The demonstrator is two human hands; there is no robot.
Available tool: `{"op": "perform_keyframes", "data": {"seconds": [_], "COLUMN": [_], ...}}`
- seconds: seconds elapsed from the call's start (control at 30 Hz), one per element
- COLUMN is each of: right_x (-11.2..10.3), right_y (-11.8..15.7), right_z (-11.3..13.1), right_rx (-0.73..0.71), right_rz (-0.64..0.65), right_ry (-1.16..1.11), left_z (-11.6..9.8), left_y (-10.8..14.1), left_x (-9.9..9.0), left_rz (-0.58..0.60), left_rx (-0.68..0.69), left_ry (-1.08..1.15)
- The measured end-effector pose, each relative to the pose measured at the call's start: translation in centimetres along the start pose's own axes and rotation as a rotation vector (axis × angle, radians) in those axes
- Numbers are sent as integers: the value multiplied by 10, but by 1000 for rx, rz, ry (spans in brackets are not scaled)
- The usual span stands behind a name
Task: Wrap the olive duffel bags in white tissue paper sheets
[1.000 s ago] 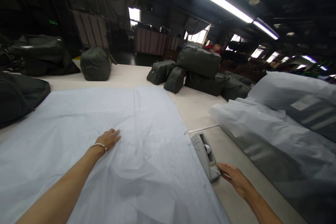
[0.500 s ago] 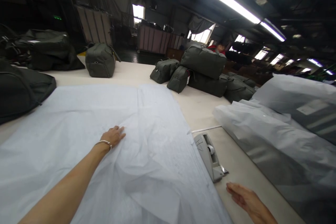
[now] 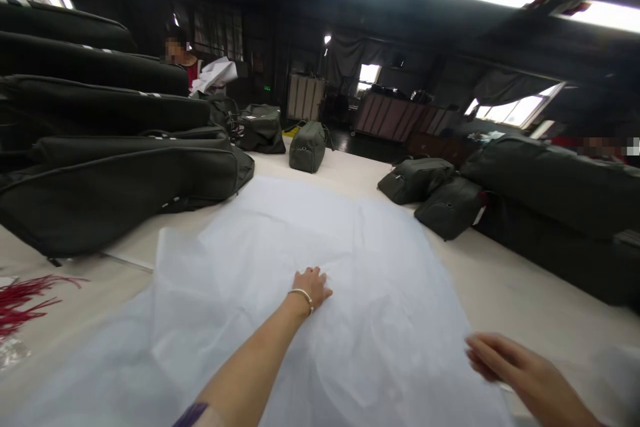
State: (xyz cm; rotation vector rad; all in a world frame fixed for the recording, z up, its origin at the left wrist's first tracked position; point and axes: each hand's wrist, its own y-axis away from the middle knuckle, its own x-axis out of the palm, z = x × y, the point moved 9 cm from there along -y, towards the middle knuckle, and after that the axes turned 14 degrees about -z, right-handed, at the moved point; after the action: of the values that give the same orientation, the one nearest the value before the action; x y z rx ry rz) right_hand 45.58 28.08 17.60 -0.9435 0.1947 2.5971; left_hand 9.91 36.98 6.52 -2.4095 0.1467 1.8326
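Spread over the table lies a large white translucent plastic sheet or bag (image 3: 280, 213), wrinkled in front of me. My left hand (image 3: 311, 285) rests palm down on its middle, thumb apart from the other fingers, and small creases run out around the fingertips. A thin bracelet circles that wrist. Over the sheet's right edge is my right hand (image 3: 520, 367), slightly blurred, its fingers bent and pressed together. Whatever sits between those fingers, if anything, is hidden. A small pale patch shows just under this hand, too unclear to name.
Dark green duffel bags (image 3: 125, 197) are piled at the left, and a large one (image 3: 555, 180) lies at the right. Smaller bags (image 3: 307, 147) stand toward the back. Red strands (image 3: 25, 300) lie at the left edge. A person (image 3: 193, 70) holding white material is behind the left pile.
My view has turned left, bringing the left pile of bags into sight. The tape dispenser has gone out of view. My left hand still presses on the sheet; my right hand is now over its edge.
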Motion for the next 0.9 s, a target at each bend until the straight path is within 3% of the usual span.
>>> {"op": "perform_keyframes", "data": {"seconds": [0.1, 0.17, 0.23, 0.33, 0.43, 0.57, 0.73, 0.9], "right_x": [122, 193, 247, 301, 331, 351, 357, 353], "right_y": [-22, -36, -56, -92, -125, -152, -165, -170], "right_z": [102, 148, 167, 161, 136, 110, 105, 111], "right_rx": [-153, -181, -173, -138, -97, -59, -81, -158], "right_rz": [364, 498, 548, 560, 544, 541, 555, 448], "right_ry": [-77, -110, -101, -25, 132, 378, 551, 669], "left_z": [-1, -1, -1, 0, 0, 0, 0, 1], "left_y": [3, 3, 3, 4, 6, 7, 6, 9], "left_x": [1, 2, 6, 13, 20, 25, 26, 22], "left_rz": [-13, -15, -13, 5, 46, 87, 108, 108], "left_rx": [5, -3, -14, -24, -25, -30, -34, -33], "left_ry": [21, 37, 53, 77, 104, 147, 141, 116]}}
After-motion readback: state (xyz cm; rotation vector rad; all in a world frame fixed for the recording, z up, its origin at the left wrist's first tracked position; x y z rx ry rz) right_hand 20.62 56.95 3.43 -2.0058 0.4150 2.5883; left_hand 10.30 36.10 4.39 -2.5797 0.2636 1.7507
